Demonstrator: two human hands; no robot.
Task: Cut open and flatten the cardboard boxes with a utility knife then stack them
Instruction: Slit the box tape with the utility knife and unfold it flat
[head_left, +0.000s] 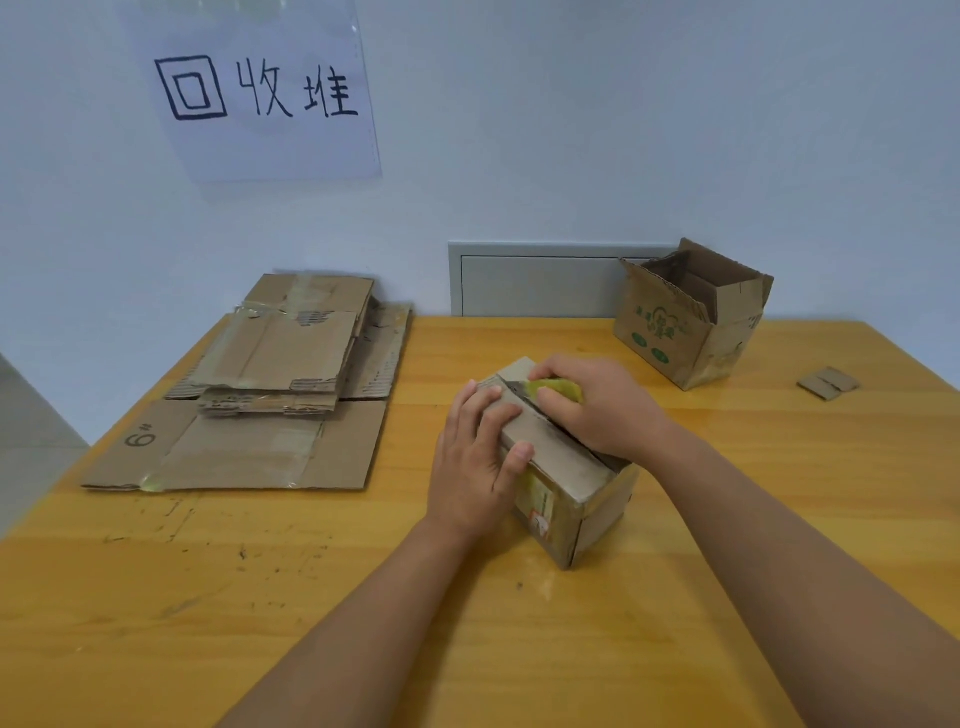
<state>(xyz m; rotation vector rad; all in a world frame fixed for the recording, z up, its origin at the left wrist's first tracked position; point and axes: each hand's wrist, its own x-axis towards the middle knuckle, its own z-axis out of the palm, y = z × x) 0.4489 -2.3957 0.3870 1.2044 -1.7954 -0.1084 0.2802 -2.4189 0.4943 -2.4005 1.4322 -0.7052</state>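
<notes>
Hands meet on a small closed box (561, 467) standing near the middle of the wooden table (260, 597). The left hand (475, 462) lies over the box's left top flap, its fingers curled over the flap's edge and pressing it down. The right hand (597, 405) is wrapped tightly round a yellow-green knife (553, 388), whose tip sits at the far end of the seam between the top flaps. To the left, a stack of flattened boxes (270, 384) lies on the table below a handwritten paper sign (260, 93) on the wall. An open box (691, 317) with green print stands at the far right, with a cardboard scrap (828, 383) near it.
</notes>
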